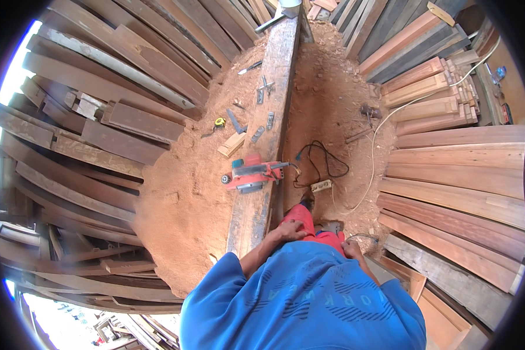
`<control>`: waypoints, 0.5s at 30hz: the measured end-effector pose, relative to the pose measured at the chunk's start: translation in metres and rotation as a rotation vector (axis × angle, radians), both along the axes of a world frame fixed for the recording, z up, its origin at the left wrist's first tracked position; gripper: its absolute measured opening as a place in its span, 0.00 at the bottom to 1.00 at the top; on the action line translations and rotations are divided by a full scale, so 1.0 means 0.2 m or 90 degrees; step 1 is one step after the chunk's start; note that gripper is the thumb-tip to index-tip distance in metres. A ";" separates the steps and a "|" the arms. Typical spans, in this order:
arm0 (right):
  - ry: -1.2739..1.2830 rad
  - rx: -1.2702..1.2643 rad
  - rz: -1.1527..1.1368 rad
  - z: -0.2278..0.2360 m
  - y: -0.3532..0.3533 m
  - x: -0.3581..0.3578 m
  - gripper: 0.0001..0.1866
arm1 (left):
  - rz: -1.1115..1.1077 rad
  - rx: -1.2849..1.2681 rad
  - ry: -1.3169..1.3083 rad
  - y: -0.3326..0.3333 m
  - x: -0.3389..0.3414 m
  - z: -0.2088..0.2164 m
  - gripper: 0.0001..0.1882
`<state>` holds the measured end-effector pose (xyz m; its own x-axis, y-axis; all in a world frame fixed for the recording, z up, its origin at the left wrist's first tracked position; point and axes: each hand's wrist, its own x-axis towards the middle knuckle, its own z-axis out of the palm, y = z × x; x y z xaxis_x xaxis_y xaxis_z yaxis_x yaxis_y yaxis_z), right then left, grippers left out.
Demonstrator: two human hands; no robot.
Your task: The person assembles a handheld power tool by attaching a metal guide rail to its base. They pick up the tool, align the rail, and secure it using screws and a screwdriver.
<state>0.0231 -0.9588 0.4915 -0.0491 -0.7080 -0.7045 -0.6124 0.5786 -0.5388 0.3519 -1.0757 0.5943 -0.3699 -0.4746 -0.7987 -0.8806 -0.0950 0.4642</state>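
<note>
Two bare hands show at the near end of a long, worn timber beam [271, 116] that runs away across the sawdust floor [181, 198]. The left hand [290, 231] lies flat on the person's red-trousered knee [300, 217], just beside the beam's near right edge, its grip released, fingers spread on the cloth. The right hand [351, 249] is low by the hip, close to a grey tool [331, 226] and a thin cable; I cannot tell whether its grip is clenched or loose, as the blue shirt [303, 297] hides part of it.

On the beam, a little past its near end, sits a red electric planer [252, 173], overhanging the left edge, its black cord [321, 160] looped on the floor to the right beside a pale socket block [321, 186]. Farther along the beam's left edge lie small blades and metal pieces, a yellow tape measure [219, 122] and a short wood block [232, 144]. Stacked planks [449, 175] wall both sides
</note>
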 end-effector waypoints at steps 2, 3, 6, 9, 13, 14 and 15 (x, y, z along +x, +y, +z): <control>0.019 -0.015 0.009 -0.17 0.03 -0.08 0.20 | -0.112 -0.012 -0.057 -0.06 -0.07 0.08 0.43; 0.013 0.009 -0.019 -0.15 0.03 -0.08 0.19 | -0.033 -0.022 0.010 -0.03 -0.01 0.04 0.43; -0.010 -0.018 -0.111 -0.17 0.07 -0.14 0.18 | 0.221 -0.288 0.069 -0.11 0.10 0.07 0.40; -0.050 0.109 -0.237 -0.18 0.12 -0.19 0.17 | 0.322 -0.666 -0.095 -0.35 0.10 0.54 0.38; 0.028 0.129 -0.198 -0.58 0.31 -0.31 0.20 | 0.282 -0.804 -0.221 -0.73 0.31 0.55 0.36; 0.034 0.106 -0.203 -0.73 0.33 -0.34 0.20 | 0.249 -0.708 -0.233 -0.83 0.33 0.53 0.35; 0.059 0.077 -0.110 -0.68 0.28 -0.30 0.19 | 0.220 -0.601 -0.271 -0.84 0.40 0.48 0.35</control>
<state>-0.0372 -0.9037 0.3550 -0.2309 -0.5938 -0.7707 -0.5424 0.7362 -0.4047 0.4314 -1.2431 0.6905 0.1216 -0.9885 -0.0895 -0.9806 -0.1336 0.1433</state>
